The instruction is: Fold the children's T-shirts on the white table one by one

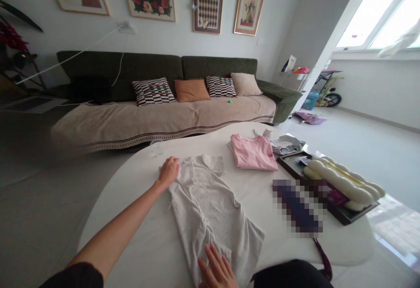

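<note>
Your grey shirt [210, 209] is lying spread out on the white counter [138, 218], collar end pointing away from you and hem toward you. Your left hand [169, 171] is stretched out to the far left corner, sitting on the shoulder edge. The fingers curl down onto the cloth, but honestly you can't tell if that grip is pinching fabric or just pressing on it. Your right hand [216, 270] is down at the near hem, grip spread, palm flat on the shirt. A folded pink shirt [252, 151] sits just past the grey one to the right, not touching it. A dark tray [348, 216] sits at the counter's right edge, and a clear cup [157, 147] stands near your left hand.
</note>
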Available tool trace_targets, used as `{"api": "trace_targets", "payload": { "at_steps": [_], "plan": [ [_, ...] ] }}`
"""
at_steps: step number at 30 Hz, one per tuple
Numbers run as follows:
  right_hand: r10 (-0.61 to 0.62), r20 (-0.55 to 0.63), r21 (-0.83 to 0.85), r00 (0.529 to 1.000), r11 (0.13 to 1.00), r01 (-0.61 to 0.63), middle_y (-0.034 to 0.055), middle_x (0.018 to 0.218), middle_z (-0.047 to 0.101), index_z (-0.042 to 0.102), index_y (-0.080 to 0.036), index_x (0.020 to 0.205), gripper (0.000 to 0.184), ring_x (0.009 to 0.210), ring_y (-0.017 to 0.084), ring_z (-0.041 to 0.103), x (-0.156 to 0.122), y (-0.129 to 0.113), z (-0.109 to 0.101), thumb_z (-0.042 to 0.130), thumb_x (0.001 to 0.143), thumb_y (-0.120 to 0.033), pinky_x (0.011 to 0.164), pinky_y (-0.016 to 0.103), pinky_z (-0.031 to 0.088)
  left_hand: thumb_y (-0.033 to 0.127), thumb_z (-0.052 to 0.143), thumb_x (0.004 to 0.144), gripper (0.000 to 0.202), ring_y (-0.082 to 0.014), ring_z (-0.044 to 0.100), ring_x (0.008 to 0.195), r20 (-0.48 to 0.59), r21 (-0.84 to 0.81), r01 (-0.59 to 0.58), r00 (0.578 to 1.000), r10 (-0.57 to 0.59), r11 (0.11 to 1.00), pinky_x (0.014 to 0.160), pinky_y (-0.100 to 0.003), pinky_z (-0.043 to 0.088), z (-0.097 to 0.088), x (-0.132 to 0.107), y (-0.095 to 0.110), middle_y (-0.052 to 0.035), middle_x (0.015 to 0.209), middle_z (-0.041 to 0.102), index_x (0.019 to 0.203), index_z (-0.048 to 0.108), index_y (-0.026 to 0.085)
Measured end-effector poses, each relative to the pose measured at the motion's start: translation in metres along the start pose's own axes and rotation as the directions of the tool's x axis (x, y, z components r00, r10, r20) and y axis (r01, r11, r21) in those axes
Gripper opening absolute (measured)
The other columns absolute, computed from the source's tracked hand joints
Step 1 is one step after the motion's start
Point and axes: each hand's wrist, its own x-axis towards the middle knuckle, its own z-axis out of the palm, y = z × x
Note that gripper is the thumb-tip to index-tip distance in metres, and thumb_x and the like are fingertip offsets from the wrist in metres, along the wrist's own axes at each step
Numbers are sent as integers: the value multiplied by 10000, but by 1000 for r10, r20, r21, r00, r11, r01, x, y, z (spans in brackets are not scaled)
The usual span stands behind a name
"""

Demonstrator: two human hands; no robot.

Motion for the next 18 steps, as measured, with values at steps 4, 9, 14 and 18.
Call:
{"api": "trace_targets", "payload": {
  "at_steps": [4, 9, 14, 18],
  "plan": [
    [93, -4, -80, 996, 992, -93, 70, 1287, 459, 302, -262, 1350, 591, 1108, 281, 500, 12, 0, 5, 456, 799, -409, 781, 358, 475, 376, 366, 854, 485, -259, 266, 1267, 73, -37, -82, 994, 85, 996, 1005, -419, 252, 29, -35, 33, -107, 1374, 345, 1297, 393, 182],
    [207, 30, -78, 978, 976, -204, 70, 1316, 426, 302, -313, 1343, 666, 1138, 346, 455, 17, -17, 15, 529, 727, -422, 796, 460, 450, 586, 310, 818, 580, -374, 54, 1312, 182, -84, 16, 983, -1, 996, 946, -652, 108, 48, -48, 41, -44, 1462, 150, 1348, 270, 353],
    [389, 76, 14, 918, 920, -391, 63, 1344, 397, 396, -326, 1290, 628, 1205, 380, 356, 34, -38, 16, 582, 691, -328, 870, 547, 375, 585, 398, 781, 605, -396, 44, 1305, 327, -120, 52, 945, -10, 991, 940, -651, 124, 26, -22, 40, -38, 1461, 157, 1336, 288, 371],
    [344, 63, 185, 937, 918, -350, 65, 1285, 475, 501, -282, 1187, 420, 1164, 292, 441, 34, -6, -3, 494, 769, -318, 845, 417, 446, 471, 498, 761, 492, -411, 271, 1227, 345, -134, 76, 938, -25, 988, 903, -617, 249, 7, 8, 58, -132, 1332, 390, 1207, 498, 264]
  ]
}}
